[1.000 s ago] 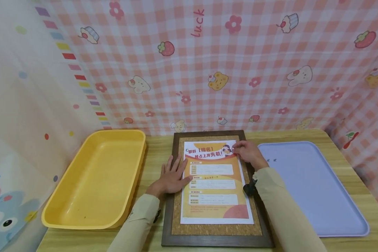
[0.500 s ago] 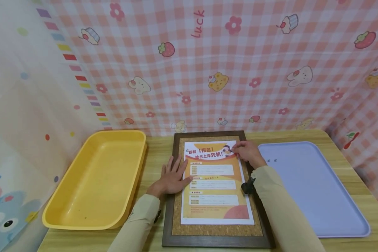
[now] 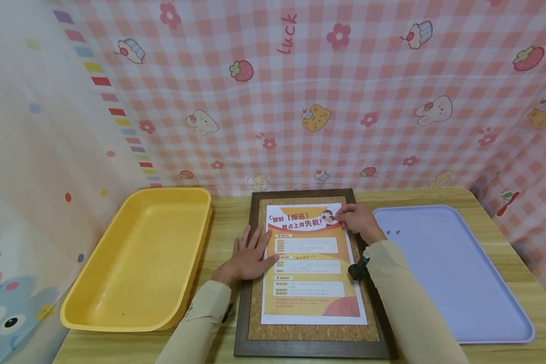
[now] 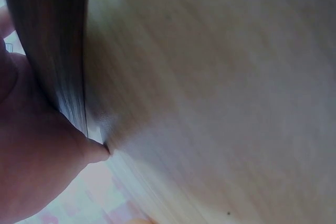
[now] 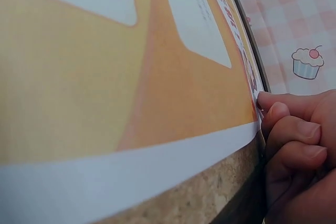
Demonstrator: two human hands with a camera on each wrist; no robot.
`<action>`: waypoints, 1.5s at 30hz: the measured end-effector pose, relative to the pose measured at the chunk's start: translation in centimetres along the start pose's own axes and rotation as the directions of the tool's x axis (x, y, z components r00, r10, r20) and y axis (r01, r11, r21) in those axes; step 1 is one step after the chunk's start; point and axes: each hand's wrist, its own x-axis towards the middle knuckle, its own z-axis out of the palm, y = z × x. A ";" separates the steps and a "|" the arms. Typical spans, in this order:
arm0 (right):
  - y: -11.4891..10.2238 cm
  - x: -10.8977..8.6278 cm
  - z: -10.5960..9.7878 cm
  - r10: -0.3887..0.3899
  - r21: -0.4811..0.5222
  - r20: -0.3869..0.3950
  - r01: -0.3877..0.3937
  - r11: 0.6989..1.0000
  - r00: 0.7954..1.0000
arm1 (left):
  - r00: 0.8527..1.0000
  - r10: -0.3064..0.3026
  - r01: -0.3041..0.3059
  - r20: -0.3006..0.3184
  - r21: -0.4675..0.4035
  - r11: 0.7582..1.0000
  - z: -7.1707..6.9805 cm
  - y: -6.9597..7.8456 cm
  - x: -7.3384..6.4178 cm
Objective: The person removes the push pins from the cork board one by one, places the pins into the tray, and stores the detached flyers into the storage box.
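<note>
A printed orange and white flyer [image 3: 307, 280] lies on a cork board [image 3: 314, 332] with a dark wooden frame [image 3: 316, 348]. Near the flyer's top left corner sits a small shiny pushpin [image 3: 270, 217]. My left hand [image 3: 250, 258] rests with spread fingers across the frame's left side, fingertips and thumb on the flyer's left edge. At the top right corner, the thumb and index finger of my right hand [image 3: 359, 221] pinch a pushpin against the paper, mostly hidden by the fingertips. The other fingers [image 5: 296, 153] of that hand curl beneath in the right wrist view.
A deep yellow tray [image 3: 205, 242] stands left of the board. To the right lies a flat lilac tray [image 3: 455, 273], partly covered by the right sleeve [image 3: 414, 298]. Behind the wooden table [image 3: 229, 212] hangs a pink checked cloth [image 3: 273, 101].
</note>
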 end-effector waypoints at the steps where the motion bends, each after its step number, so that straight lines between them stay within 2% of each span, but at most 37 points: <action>1: 0.0 0.0 0.0 0.000 0.003 0.000 0.000 1.000 1.000 | 1.000 -0.002 0.002 0.002 0.000 1.000 0.0 0.0 0.0; 11: 0.2 0.0 0.2 0.030 0.002 -0.037 -0.030 1.000 0.999 | 1.000 -0.004 0.004 0.024 0.003 1.000 0.3 -0.4 0.3; 16: 0.3 0.0 0.2 0.034 0.007 -0.036 -0.034 0.999 0.999 | 1.000 0.017 -0.017 0.004 -0.021 1.000 0.2 -0.2 0.2; 23: 0.4 0.0 0.2 0.048 0.007 -0.040 -0.048 0.999 0.998 | 1.000 0.011 -0.011 0.022 -0.002 1.000 0.4 -0.3 0.2; 31: 0.5 0.1 0.1 0.023 0.003 -0.039 -0.023 1.000 0.999 | 1.000 0.000 0.000 0.001 -0.001 1.000 0.1 0.0 0.2; 38: 0.1 -0.3 0.2 0.024 0.002 -0.028 -0.024 1.000 0.999 | 1.000 -0.002 0.002 0.007 -0.006 1.000 0.6 -0.7 0.5; 45: 0.4 -0.3 0.1 0.002 0.036 -0.027 -0.001 0.999 1.000 | 1.000 0.009 -0.009 0.002 -0.015 1.000 0.0 -0.2 0.2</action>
